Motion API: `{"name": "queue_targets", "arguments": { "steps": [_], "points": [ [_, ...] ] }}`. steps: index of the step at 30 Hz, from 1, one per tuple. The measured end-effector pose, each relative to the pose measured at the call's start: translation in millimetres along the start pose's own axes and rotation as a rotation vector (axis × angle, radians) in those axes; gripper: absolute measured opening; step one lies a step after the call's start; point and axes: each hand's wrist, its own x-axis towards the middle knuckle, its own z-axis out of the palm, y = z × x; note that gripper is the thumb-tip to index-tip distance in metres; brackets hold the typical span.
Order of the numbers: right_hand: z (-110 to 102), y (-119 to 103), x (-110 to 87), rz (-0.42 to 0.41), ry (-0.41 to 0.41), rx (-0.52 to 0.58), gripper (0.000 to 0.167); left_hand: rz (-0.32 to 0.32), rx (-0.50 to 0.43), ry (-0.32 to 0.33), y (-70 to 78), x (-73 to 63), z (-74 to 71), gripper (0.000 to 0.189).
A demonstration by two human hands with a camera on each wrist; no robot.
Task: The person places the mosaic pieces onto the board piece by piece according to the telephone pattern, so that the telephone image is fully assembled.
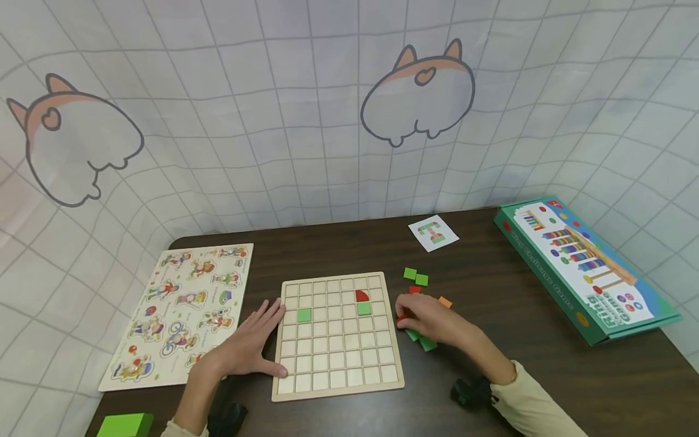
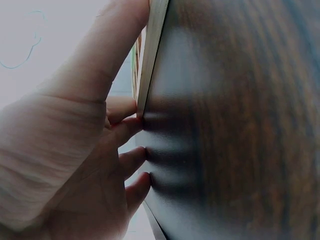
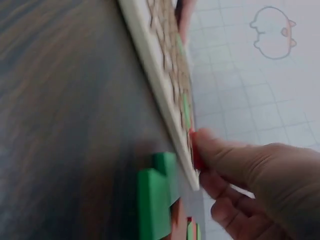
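Note:
A wooden grid board [image 1: 337, 396] lies on the table, with a green square [image 1: 304, 315] at left and, at right, a red quarter-circle piece [image 1: 362, 295] just above another green square [image 1: 364, 308]. My left hand [image 1: 248, 343] rests at the board's left edge, thumb and fingers spread; in the left wrist view, fingertips [image 2: 142, 181] touch the table beside the board. To the right of the board, my right hand [image 1: 437, 318] pinches a small red piece [image 3: 197, 152] between thumb and finger. Its exact shape is mostly hidden. Green tiles [image 1: 428, 344] lie under and beside this hand.
Past the right hand lie more green tiles [image 1: 410, 273], a red piece [image 1: 415, 289] and an orange piece [image 1: 445, 301]. Behind them is a pattern card [image 1: 435, 241]. A picture puzzle board [image 1: 180, 303] lies left, a game box [image 1: 587, 267] right, a green block [image 1: 125, 425] front left.

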Motion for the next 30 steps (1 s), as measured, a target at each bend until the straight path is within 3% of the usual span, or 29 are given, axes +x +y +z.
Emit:
{"name": "queue_targets", "arguments": {
  "steps": [6,12,17,23,30],
  "points": [
    [-4.5,-8.3,11.5,-0.054,0.051,0.107,0.011,-0.007,0.005,0.001,0.6,-0.3,1.5,0.122],
    [-1.6,-22.0,33.8,-0.089,0.025,0.154,0.009,-0.009,0.010,0.004,1.7,-0.1,1.2,0.123],
    [13.3,-42.7,70.6,-0.100,-0.022,0.144,0.011,-0.007,0.024,0.005,1.1,-1.9,-1.3,0.123],
    [38.2,-71.8,121.5,-0.081,-0.022,0.102,0.008,-0.017,0.033,0.005,1.4,0.0,-3.1,0.124],
    [59.3,-85.5,145.7,-0.039,-0.032,0.032,0.008,-0.028,0.007,-0.005,0.6,0.0,-0.9,0.124]
  ]
}}
